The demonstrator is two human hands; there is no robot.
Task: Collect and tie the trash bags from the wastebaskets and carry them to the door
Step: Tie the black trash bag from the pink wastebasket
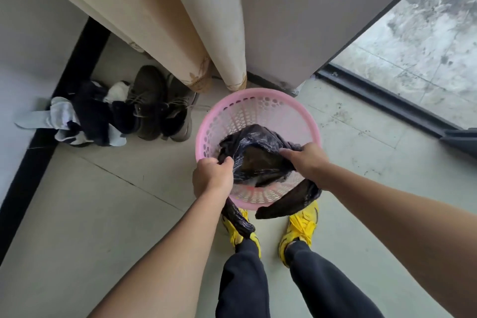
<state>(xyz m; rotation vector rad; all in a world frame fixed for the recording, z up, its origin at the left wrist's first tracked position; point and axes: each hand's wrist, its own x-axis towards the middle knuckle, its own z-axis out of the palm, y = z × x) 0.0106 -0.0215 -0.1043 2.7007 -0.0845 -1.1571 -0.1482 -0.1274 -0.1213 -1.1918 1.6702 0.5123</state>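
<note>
Two hands are closed on the mouth of a black trash bag [258, 152], seated inside a pink perforated wastebasket [258, 92] on floor tiles [129, 188]. At the near-left rim its edge is bunched in the curled left hand [213, 175]; opposite, the right edge is pinched by the right hand [305, 160]. The mouth is stretched crosswise between them. Contents are hidden in shadow.

No text, label, brand, number or sign can be read anywhere.
</note>
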